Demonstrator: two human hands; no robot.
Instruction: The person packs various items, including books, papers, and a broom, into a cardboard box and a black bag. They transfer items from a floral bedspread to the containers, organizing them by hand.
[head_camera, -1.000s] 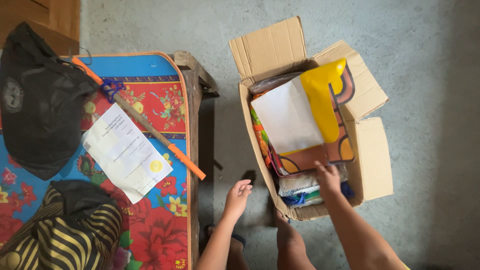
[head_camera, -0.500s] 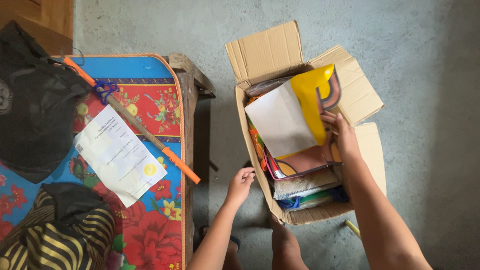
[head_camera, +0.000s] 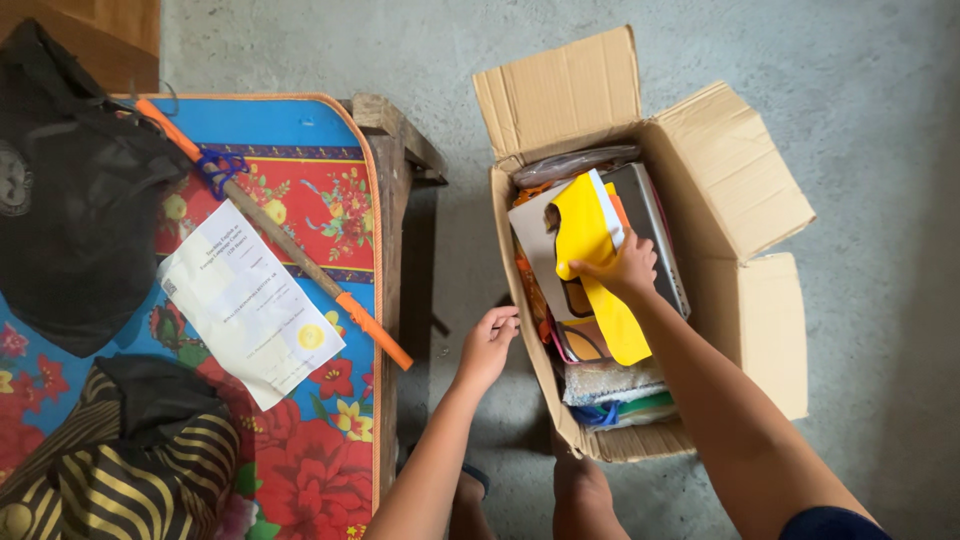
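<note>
— Gripping what, that right hand (head_camera: 628, 268)?

— A bright yellow, soft plastic sheet (head_camera: 592, 262), pinched between thumb and fingers inside the open brown cardboard box (head_camera: 745, 190) on the grey concrete floor (head_camera: 860, 60). The sheet lies over a white-backed flat folder with a brown and orange pattern (head_camera: 572, 300), and a flat grey slab-like thing (head_camera: 652, 225) sits just beside it, toward the box's far wall.

— And the left hand (head_camera: 488, 345)?

— Fingers curled onto the box's near-left wall, touching the cardboard edge; nothing else is in it.

— What else is in the box?

— Below the yellow sheet, a grey speckled bundle (head_camera: 610, 380) and something green and blue (head_camera: 625, 410), stacked toward the person.

— Left of the box?

— A wooden desk under a blue floral mat (head_camera: 300, 140). On it lie a white printed sheet of paper (head_camera: 250, 305), a long wooden stick with orange ends (head_camera: 290, 250), a black cap (head_camera: 75, 210) and black-and-gold striped cloth (head_camera: 130, 470).
</note>
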